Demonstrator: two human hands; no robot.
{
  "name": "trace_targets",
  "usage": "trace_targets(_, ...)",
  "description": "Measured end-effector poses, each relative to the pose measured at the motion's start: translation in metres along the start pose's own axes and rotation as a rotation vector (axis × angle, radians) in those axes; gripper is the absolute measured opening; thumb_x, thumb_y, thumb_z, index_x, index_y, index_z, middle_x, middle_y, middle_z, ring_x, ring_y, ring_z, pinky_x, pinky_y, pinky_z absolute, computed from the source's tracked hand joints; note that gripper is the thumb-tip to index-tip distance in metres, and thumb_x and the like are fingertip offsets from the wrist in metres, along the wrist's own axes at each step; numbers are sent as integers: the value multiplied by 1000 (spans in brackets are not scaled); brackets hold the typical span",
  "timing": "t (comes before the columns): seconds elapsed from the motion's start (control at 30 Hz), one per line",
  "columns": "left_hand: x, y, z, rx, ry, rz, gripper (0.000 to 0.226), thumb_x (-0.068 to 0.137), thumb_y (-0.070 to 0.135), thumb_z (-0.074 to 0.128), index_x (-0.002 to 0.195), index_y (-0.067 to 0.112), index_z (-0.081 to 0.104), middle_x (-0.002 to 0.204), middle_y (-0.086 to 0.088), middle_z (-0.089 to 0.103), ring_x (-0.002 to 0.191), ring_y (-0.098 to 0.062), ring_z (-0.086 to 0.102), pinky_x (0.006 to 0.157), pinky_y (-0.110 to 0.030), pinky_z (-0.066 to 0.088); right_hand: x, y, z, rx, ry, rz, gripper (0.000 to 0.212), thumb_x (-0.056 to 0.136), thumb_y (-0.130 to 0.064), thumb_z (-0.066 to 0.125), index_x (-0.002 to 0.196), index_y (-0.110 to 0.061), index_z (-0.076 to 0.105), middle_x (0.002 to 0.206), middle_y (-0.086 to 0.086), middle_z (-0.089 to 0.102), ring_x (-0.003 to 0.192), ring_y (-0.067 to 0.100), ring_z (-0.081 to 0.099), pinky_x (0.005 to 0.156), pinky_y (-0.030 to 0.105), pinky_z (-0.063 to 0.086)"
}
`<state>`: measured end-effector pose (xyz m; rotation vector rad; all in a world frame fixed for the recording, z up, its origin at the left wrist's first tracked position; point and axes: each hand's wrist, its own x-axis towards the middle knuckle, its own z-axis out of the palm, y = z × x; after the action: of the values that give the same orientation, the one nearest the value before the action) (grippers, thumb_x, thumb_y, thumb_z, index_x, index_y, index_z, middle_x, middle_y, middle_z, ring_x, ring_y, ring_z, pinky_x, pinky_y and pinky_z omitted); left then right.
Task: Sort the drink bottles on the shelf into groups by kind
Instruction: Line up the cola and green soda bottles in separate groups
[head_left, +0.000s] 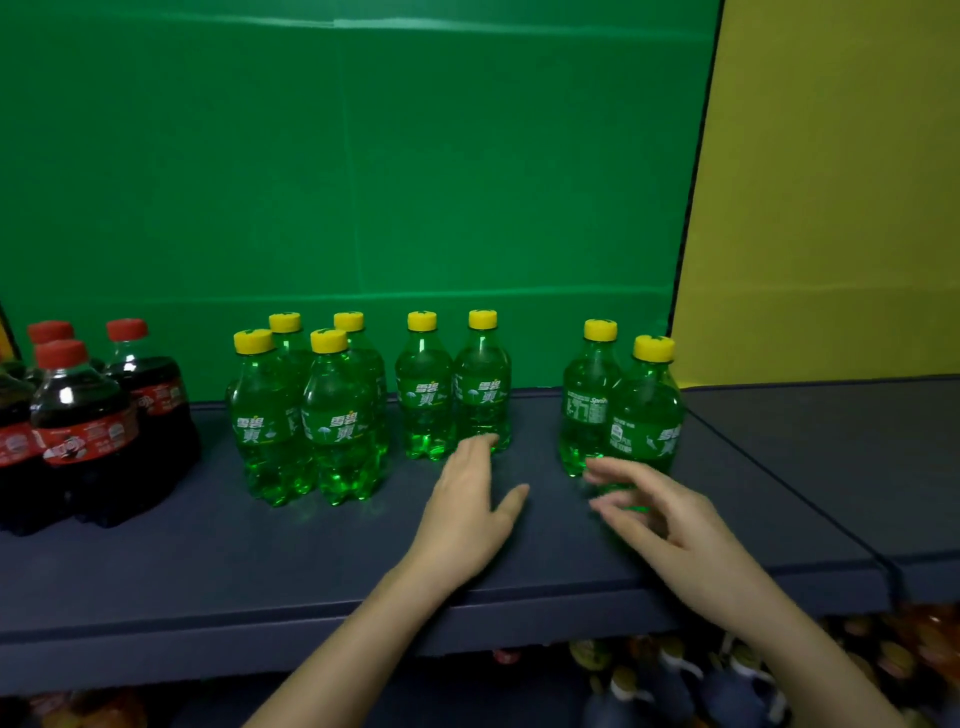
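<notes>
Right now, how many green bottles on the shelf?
8. Four clustered left of centre, two side by side in the middle, two at right, the front one partly behind the right hand. None seem hidden.

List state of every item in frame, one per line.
Green bottles, left cluster of four: upright, capped, packed together.
Green bottles, middle pair: upright, capped, side by side.
Green bottles, right pair: upright, capped, front one partly behind fingers.
Cola bottles: upright, red caps on, grouped at far left.
Left hand: open, empty, near middle pair's base.
Right hand: open, fingers spread, reaching at right pair.
Shelf: level.
</notes>
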<state>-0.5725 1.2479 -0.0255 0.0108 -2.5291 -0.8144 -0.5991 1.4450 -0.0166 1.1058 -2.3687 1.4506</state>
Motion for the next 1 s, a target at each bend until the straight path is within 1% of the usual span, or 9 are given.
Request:
trace_targets(0.1,15,13,11,-34,-64,46,61,91,32,55,141,11,26,145,-1,34,135,-14,31,107,-23,24,-9,13,-22,-89,299,13,25,79,-4,68,88,-26,62,77,-6,64,69,4,57,59,8,41)
trace_targets(0.17,26,22,21,-64,-98,62,68,91,32,55,144,11,20,148,-2,28,137,-16,28,109,-27,24,-6,24,-31,-284,400,35,35,73,-13,75,97,-28,54,85,-11,59,78,8,55,63,12,43)
trace_targets(0.3,45,36,39,-171,-112,43,75,88,23,61,144,9,14,149,-7,24,137,-19,28,109,-26,23,10,35,-30,69,129,196,77,63,-32,77,129,-30,37,122,-16,52,111,-3,51,91,11,43)
trace_targets(0.37,51,38,45,-214,-86,19,77,85,17,64,144,10,14,147,-8,27,136,-21,32,111,-29,26,18,38,-27,155,21,225,78,62,-35,75,129,-35,37,125,-19,51,116,-5,50,100,19,39)
trace_targets(0.43,55,36,49,-246,-64,-1,80,82,14,66,144,9,15,145,-9,30,134,-22,35,111,-34,29,22,39,-26,172,9,212,63,67,-27,75,120,-37,43,118,-19,59,109,-5,56,100,23,43)
trace_targets(0.67,60,43,61,-235,3,-32,107,64,37,82,142,7,16,142,-7,30,135,-20,29,109,-27,25,17,51,-37,182,383,218,55,73,-16,74,120,-21,46,110,-13,59,93,-14,56,73,6,45)
trace_targets(0.77,65,53,66,-194,93,-89,110,61,48,81,139,5,17,140,-8,29,134,-21,28,106,-29,28,15,57,-39,178,506,269,59,73,-23,75,124,-17,47,111,-6,62,99,-3,56,79,18,46)
trace_targets(0.87,73,59,70,-150,192,-180,102,55,57,80,127,8,27,131,-5,37,126,-21,36,96,-33,37,15,59,-40,180,568,304,61,73,-25,75,126,-16,46,112,-3,61,95,-6,53,82,24,44)
trace_targets(1.0,79,55,69,-198,248,-248,83,57,50,82,113,12,35,119,-3,49,114,-23,49,84,-35,42,14,59,-39,153,571,304,63,73,-26,76,127,-15,46,114,-2,61,100,8,56,85,24,43)
